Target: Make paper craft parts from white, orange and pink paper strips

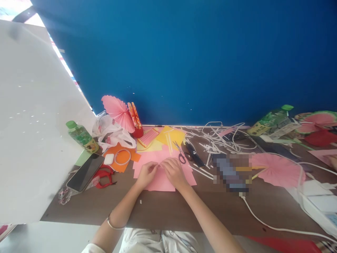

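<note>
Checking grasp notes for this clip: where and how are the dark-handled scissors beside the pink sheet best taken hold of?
Take the scissors by the dark handle loops, coming from the near side, probably with the right hand beside them. They lie flat, loops toward the person, blades pointing away toward the yellow paper, so the grip stays clear of the tips.

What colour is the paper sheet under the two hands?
Pink: the paper sheet shows best in the head view.
</note>
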`<state>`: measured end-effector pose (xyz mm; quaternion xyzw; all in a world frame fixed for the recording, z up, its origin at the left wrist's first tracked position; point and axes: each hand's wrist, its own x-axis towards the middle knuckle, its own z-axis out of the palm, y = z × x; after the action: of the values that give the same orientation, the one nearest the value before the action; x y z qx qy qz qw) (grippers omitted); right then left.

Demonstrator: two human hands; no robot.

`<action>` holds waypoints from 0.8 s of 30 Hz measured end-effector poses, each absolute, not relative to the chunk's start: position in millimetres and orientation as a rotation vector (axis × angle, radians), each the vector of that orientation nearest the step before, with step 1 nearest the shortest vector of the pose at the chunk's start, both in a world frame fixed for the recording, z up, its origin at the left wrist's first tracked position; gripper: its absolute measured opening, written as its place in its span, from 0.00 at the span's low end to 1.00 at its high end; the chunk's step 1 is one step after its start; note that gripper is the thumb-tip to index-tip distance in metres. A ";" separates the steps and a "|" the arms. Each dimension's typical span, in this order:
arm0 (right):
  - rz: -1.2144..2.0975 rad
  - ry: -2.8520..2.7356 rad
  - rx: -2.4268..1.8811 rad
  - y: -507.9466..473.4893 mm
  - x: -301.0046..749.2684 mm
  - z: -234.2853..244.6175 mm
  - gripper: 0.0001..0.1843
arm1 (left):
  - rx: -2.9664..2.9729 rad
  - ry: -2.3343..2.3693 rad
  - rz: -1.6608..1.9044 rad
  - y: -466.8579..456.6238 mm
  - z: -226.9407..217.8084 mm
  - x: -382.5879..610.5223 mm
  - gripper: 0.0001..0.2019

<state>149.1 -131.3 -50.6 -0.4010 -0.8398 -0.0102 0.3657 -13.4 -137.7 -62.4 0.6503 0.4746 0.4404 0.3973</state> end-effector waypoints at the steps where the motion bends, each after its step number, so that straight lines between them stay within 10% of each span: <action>1: -0.035 -2.164 -1.031 -131.7 148.6 -49.2 0.11 | 1.673 1.200 1.123 -137.5 -62.9 -13.6 0.11; 24: -0.307 -2.549 -0.891 -125.0 144.7 -19.8 0.14 | 2.107 1.267 1.142 -140.3 -64.0 -19.8 0.10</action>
<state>144.7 -125.0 -19.8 -0.3207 -0.9169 -0.1103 0.2105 -19.8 -140.3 -64.0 0.7593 0.4566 0.4114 0.2139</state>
